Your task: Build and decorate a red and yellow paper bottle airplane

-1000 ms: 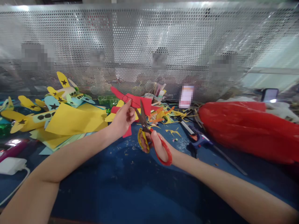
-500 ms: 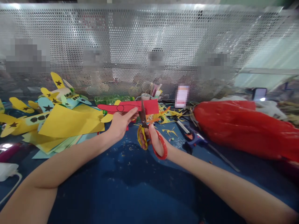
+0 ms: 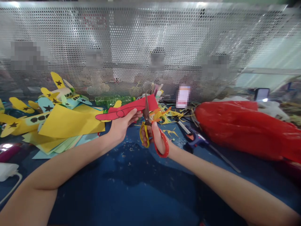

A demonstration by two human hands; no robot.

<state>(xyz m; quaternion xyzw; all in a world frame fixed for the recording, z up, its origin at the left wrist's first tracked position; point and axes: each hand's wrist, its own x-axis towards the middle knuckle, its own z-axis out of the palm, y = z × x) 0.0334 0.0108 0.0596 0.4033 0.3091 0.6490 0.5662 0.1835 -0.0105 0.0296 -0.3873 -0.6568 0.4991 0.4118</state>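
Note:
My left hand [image 3: 122, 125] pinches a red paper sheet [image 3: 127, 110] with an airplane outline drawn on it, holding it up over the blue table [image 3: 141, 188]. My right hand [image 3: 156, 138] has its fingers through the handles of red and yellow scissors [image 3: 150, 131]. The blades point up and bite into the red paper's right part. Both forearms reach in from the bottom edge.
Yellow and light-blue paper sheets [image 3: 70, 124] and finished paper airplanes [image 3: 58, 94] with black stars lie at the left. A red plastic bag [image 3: 246, 128] fills the right. A blue tool [image 3: 197, 141], paper scraps [image 3: 169, 117] and green bottles [image 3: 113, 100] lie by the perforated metal screen [image 3: 150, 47].
My left hand has turned the red paper from steeply tilted to nearly level. The scissors have moved up and along the paper, their blades now upright in it.

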